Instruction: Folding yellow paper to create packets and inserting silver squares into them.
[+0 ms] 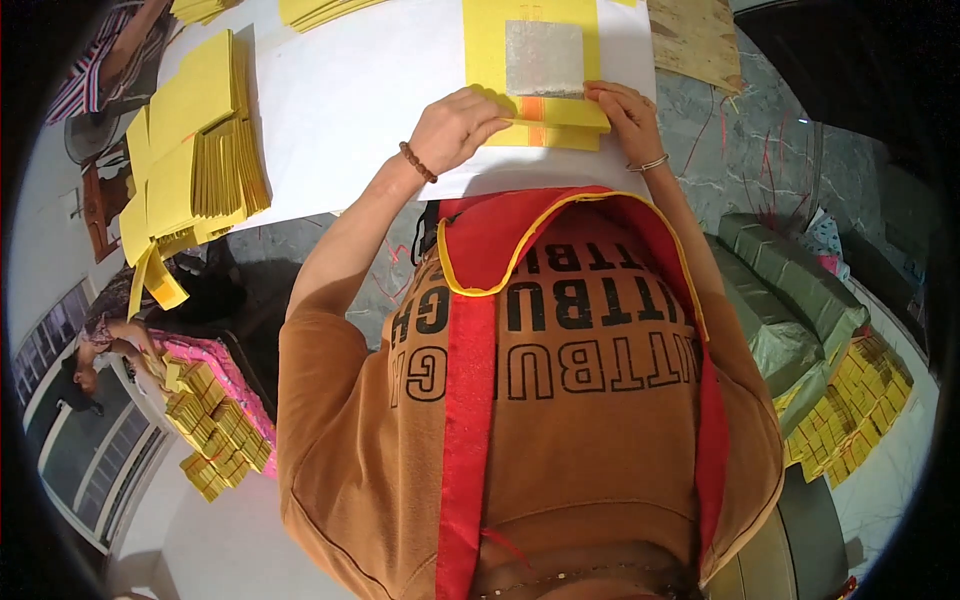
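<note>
A yellow paper sheet [482, 50] with a silver foil square [545, 58] and orange print lies on the white table. Its near edge is folded up into a narrow strip. My left hand [460, 126] pinches the left end of this strip, fingers curled, a beaded bracelet on the wrist. At the right end, my right hand [630, 122] grips the fold between thumb and fingers, beside the foil's near corner. More yellow paper shows under and in front of the fold.
Stacks of folded yellow paper [190, 105] stand along the table's left edge, some hanging over it. More yellow paper [325, 10] lies at the far edge. Bundled yellow stacks [850, 405] sit at the lower right. Another person [95, 350] is at the left beside yellow bundles [215, 425].
</note>
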Demonstrator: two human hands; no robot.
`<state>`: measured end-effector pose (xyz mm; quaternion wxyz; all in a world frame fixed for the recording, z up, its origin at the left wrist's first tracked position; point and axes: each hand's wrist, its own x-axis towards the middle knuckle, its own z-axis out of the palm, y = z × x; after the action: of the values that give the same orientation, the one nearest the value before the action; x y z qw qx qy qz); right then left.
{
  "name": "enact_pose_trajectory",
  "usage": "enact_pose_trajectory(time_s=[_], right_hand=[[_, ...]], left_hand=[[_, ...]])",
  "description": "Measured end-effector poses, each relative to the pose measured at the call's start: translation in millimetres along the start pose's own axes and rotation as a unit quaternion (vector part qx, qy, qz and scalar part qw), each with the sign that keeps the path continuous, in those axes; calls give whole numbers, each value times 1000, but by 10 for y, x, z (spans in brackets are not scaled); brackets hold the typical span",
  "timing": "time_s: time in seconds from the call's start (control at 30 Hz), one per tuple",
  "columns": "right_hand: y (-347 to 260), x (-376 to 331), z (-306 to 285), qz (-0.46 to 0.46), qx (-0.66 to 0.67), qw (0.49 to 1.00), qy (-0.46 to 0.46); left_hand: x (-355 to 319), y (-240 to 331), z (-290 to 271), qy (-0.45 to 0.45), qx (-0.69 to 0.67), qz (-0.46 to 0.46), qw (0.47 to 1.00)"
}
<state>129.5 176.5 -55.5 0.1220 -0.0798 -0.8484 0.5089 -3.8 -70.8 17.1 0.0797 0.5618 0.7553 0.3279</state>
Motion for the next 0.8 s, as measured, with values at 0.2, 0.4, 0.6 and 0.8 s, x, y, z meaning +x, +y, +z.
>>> enact_pose_trajectory(time_s=[0.2, 0.4, 0.6, 0.8], right_hand=[[-10, 13, 29, 24, 22, 999, 21], [-24, 27, 47, 28, 16, 999, 36], [8, 19, 56, 31, 19, 998, 45], [-43, 32, 55, 31, 44, 997, 48]], left_hand=[[75, -27, -34, -2, -62, -57, 996], [98, -18, -58, -22, -60, -94, 994], [179, -28, -145, -99, -90, -145, 980], [169, -101, -129, -95, -130, -153, 975]])
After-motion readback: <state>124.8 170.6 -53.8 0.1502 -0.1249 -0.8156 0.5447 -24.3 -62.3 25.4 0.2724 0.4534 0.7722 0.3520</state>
